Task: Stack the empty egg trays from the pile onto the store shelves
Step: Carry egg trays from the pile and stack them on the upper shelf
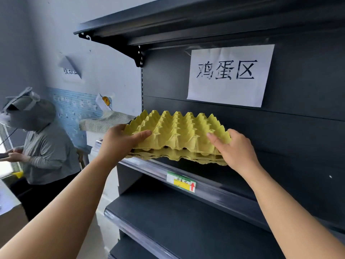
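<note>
Egg tray, yellow, is over a lower tray at the shelf front edge; can't tell if it's seated. Left hand grips its left edge and right hand grips the right corner. Both are clamped on, likely to line up the cups for nesting. Paper sign hangs behind.
</note>
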